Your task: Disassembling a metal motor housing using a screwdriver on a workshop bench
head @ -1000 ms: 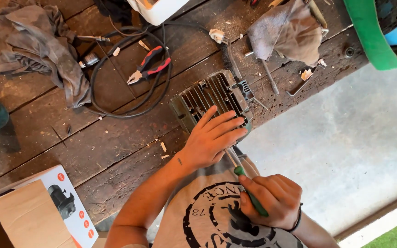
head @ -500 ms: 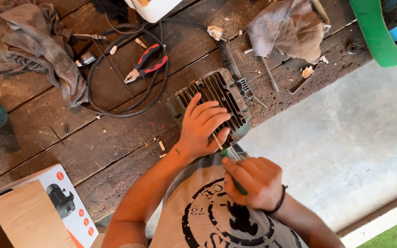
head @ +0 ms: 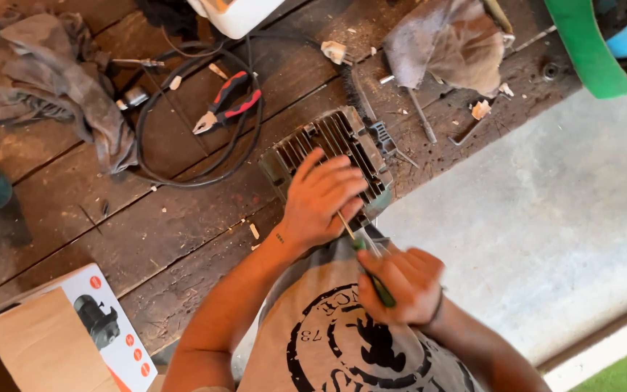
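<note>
A grey finned metal housing [head: 328,138] lies at the near edge of a worn wooden bench [head: 146,239]. My left hand [head: 318,197] rests on top of it, fingers spread over the fins and pressing down. My right hand [head: 400,284] is closed around a green-handled screwdriver [head: 371,272]. The screwdriver's shaft points up toward the housing's near side, under my left palm; its tip is hidden.
Red-handled pliers [head: 226,101] lie inside a loop of black cable [head: 183,145]. Grey rags sit at far left [head: 59,87] and upper right [head: 448,47]. A cardboard box [head: 67,334] stands at lower left, a green bucket rim [head: 582,51] at upper right. A concrete floor [head: 546,218] lies below the bench.
My left hand has slid slightly up over the housing. My right hand with the screwdriver has moved up toward the housing's near side.
</note>
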